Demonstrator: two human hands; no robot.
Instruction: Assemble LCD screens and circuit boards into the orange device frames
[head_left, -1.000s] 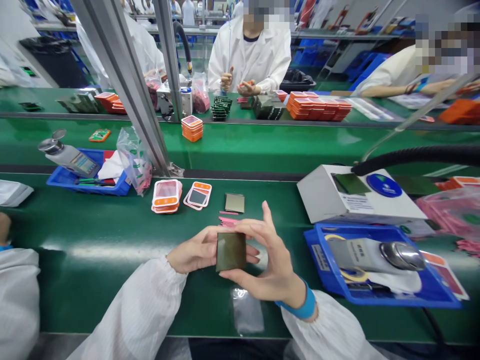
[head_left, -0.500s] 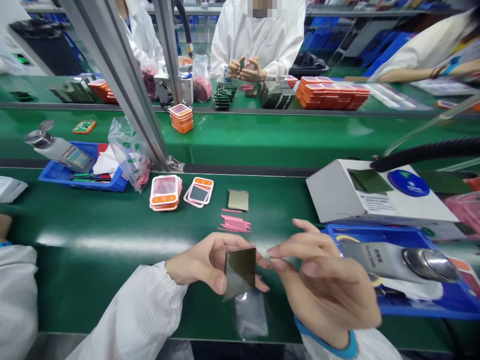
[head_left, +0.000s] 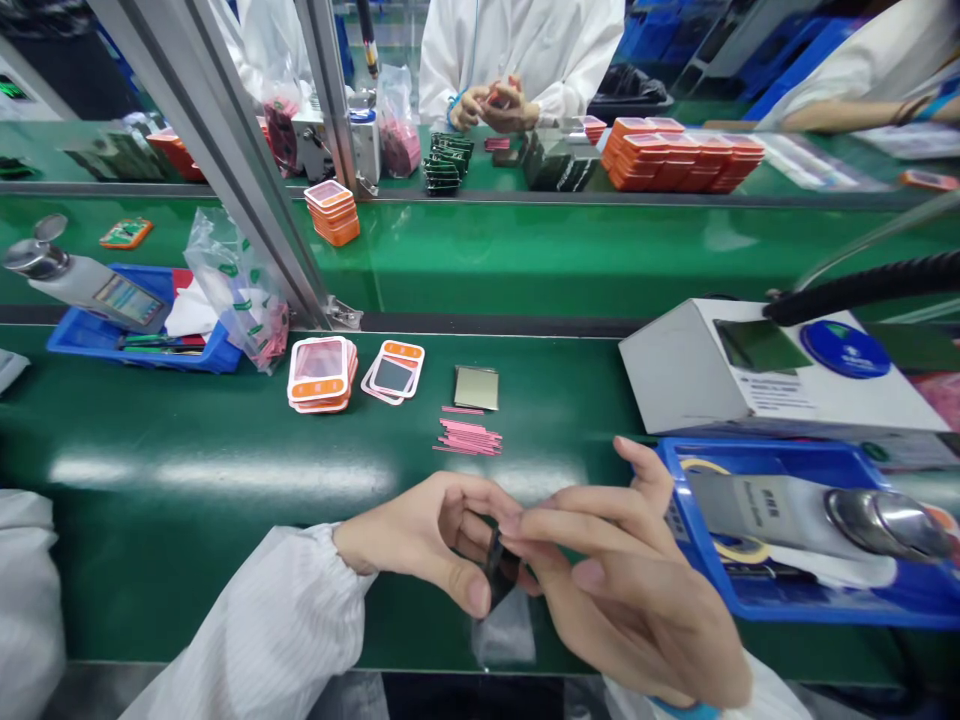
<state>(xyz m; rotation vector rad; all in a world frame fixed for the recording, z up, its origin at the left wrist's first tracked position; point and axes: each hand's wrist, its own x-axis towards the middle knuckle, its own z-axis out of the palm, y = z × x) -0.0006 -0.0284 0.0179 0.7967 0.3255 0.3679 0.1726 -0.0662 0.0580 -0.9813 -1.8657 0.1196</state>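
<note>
My left hand grips a small dark glossy screen panel between thumb and fingers, now turned nearly edge-on to me. The fingertips of my right hand are pinched together at the panel's top edge; what sits between them is hidden. Below the panel a piece of clear plastic film lies near the table's front edge. Beyond my hands are loose thin pink strips and a flat pale panel. Left of these lie orange-and-white frames and a stack of similar frames.
At right, a blue tray holds a metal-topped bottle, below a white box. A second blue tray and a plastic bag stand at left by a metal post. A co-worker sits opposite.
The panel has turned from facing me to nearly edge-on. My right hand has moved left to its top edge; the small white piece seen in its pinch is now hidden. The view has shifted slightly.
</note>
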